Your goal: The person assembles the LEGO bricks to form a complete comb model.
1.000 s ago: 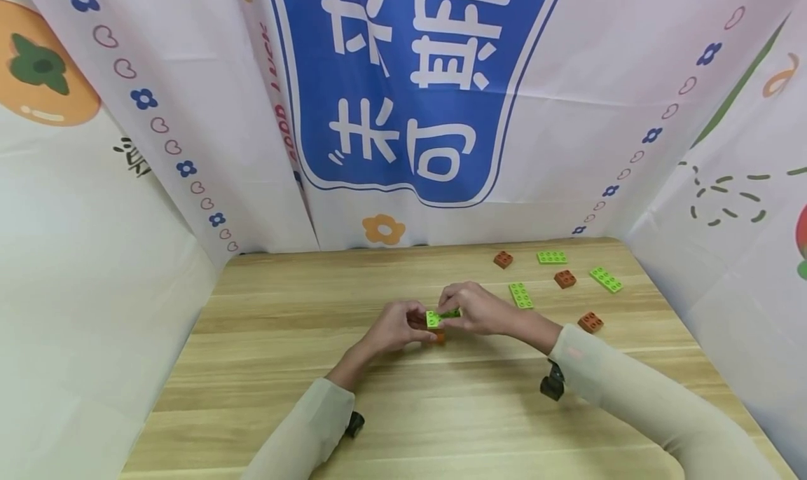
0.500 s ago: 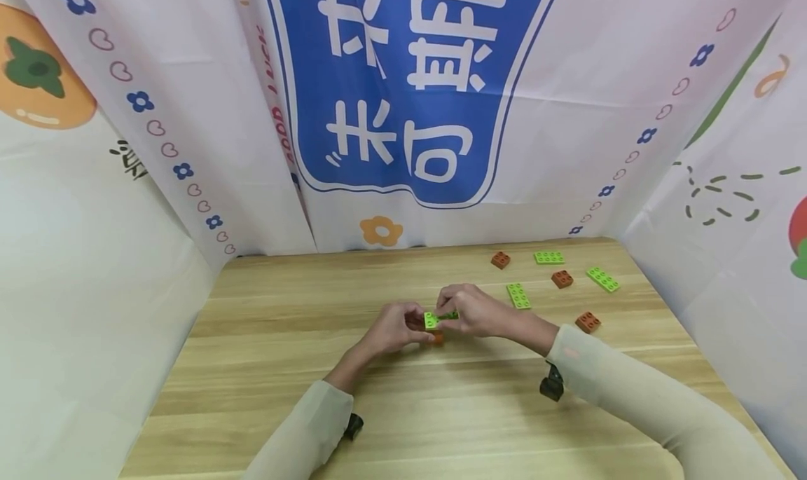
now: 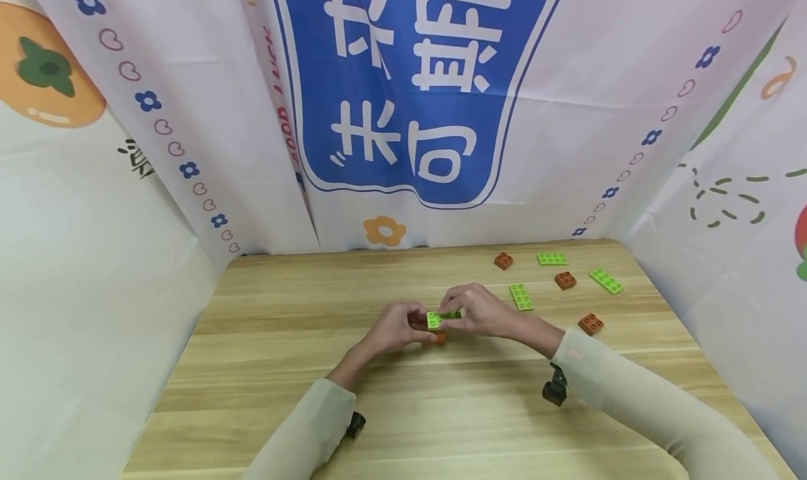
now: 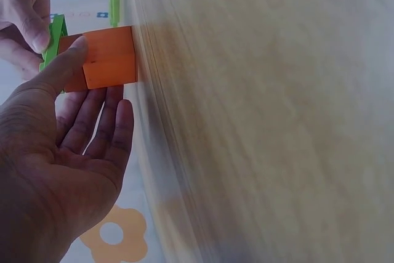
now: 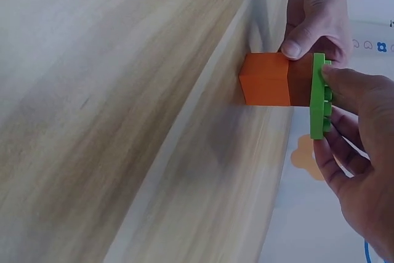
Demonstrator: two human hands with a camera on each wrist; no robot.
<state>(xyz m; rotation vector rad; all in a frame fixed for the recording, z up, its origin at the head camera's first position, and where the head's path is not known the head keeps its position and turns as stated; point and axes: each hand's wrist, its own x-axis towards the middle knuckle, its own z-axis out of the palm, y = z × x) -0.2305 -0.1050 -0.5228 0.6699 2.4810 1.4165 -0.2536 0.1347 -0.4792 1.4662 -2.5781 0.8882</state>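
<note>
A small stack of toy building bricks stands on the wooden table. Its base is a large orange block [image 5: 266,79], with a brown brick [image 5: 300,84] on that and a bright green studded plate [image 5: 317,100] on top. My left hand [image 3: 394,326] grips the stack, its thumb at the seam between orange and brown and its fingers round the far side. With my right hand [image 3: 477,309] I pinch the green plate, thumb on its studded face. The plate reaches out past the brown brick toward the right hand. In the head view the hands hide most of the stack.
Loose on the table's right side lie three green plates [image 3: 520,297] and three brown bricks [image 3: 565,280], just beyond my right forearm. White printed cloth [image 3: 265,214] encloses the table at the back and both sides. A small black device [image 3: 554,389] hangs at my right cuff.
</note>
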